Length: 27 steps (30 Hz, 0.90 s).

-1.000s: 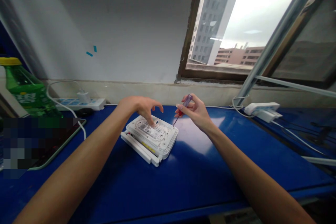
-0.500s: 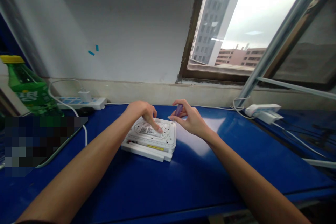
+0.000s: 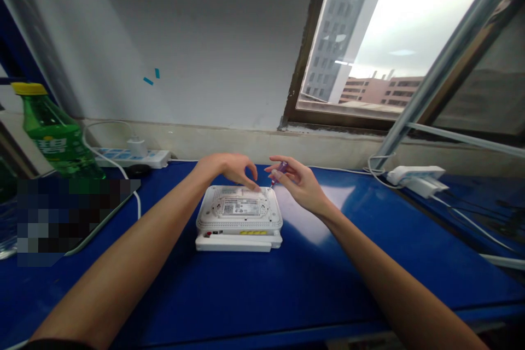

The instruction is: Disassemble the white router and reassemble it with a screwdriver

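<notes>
A white router [image 3: 240,208] lies on the blue table with its labelled underside up and yellow ports facing me. My right hand [image 3: 297,183] pinches a purple-handled screwdriver [image 3: 280,170], tilted so that its thin shaft reaches the router's far right corner. At the router's far edge is my left hand [image 3: 238,170], its thumb at the casing near that corner and its fingers curved and apart, with nothing held between them.
On the left stand a green bottle [image 3: 55,139] and a white power strip [image 3: 158,159] with a cable. A second power strip [image 3: 418,178] lies at the right by a metal post [image 3: 404,115]. Wall and window rise behind the table [image 3: 229,295].
The router has turned slightly and now sits squarer to me. My left hand has moved from its middle to the far edge. The screwdriver has swung, and its shaft now shows at the corner.
</notes>
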Tool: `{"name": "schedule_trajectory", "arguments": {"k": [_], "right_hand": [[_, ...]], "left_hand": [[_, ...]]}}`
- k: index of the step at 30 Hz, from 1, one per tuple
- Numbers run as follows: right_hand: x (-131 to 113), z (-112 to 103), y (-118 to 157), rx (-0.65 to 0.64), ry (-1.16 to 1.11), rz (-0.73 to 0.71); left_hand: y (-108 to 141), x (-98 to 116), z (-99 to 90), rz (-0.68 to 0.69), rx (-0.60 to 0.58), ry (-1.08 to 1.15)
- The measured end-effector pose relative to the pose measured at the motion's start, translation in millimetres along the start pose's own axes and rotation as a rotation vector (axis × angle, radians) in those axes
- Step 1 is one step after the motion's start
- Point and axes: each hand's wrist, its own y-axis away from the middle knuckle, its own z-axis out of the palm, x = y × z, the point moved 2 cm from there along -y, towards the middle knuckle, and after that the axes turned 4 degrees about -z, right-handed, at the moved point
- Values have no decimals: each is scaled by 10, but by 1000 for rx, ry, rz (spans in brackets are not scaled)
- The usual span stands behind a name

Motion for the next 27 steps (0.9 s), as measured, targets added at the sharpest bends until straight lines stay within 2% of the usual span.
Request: {"name": "schedule_trajectory", "arguments": {"k": [3,7,17,27], "right_hand": [[14,23,-2,0,-58,20],[23,21,-1,11,-86,28],[17,22,2,-18,-92,36],[-129,-12,4,-48,232,-52]], "left_hand": [[15,34,-100,178,224,125],[125,147,-213,386,395,258],[254,268,-288,361,438,126],[238,394,-242,358,461,-26]]}}
